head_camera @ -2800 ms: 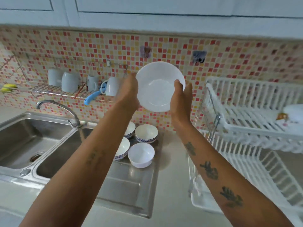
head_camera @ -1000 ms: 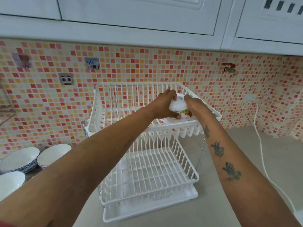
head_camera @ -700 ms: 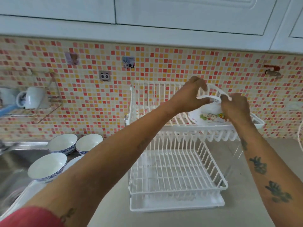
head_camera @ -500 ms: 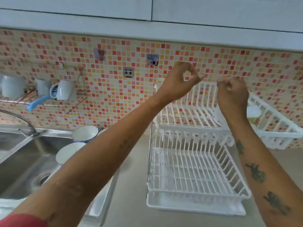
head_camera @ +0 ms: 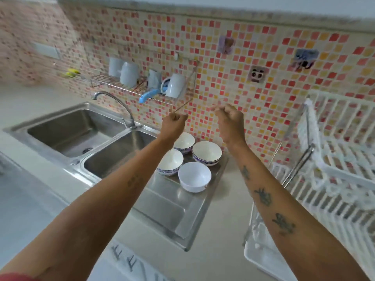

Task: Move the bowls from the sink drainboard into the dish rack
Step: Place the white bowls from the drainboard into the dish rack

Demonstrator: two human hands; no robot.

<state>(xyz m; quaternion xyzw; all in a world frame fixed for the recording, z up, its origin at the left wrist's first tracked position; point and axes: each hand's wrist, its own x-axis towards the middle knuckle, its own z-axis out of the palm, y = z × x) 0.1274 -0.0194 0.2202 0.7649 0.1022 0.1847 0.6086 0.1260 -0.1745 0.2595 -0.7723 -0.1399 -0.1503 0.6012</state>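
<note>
Both hands, left and right, are being held loosely curled and empty above four bowls grouped at the drainboard's far edge.

Single head-worn wide-angle view, no second camera to overlap. It looks forward and down from above the pale grey tabletop, tilted, facing the pink-and-orange mosaic tile wall. Both forearms run up from the bottom edge, close to the lens. Steel double sink fills left-centre; white plastic two-tier dish rack is cut by the right edge. Edges are blurred.
</note>
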